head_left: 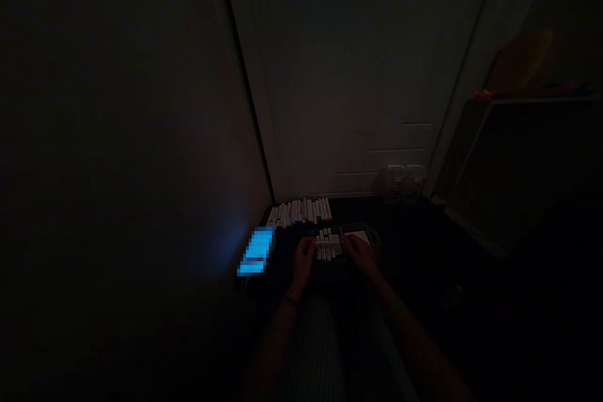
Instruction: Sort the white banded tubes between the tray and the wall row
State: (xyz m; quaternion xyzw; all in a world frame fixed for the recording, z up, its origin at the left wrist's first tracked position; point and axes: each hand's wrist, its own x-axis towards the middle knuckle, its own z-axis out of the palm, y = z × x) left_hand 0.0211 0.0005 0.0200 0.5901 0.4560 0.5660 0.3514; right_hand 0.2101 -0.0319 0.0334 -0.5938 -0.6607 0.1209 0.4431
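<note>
Head view showed the left hand (pixel 304 257) and the right hand (pixel 362 254) above the dark tabletop (pixel 400 226) near its front edge, the fingers of each pinching one end of a slim white marker (pixel 330 243) held level across an open clear plastic case (pixel 360 226). White-bodied pens (pixel 325 255) filled the case's left half, just below that marker. A row of white cylindrical markers (pixel 301 210) lay at the tabletop's far left corner, with a glowing blue screen (pixel 257 251) by the left edge.
</note>
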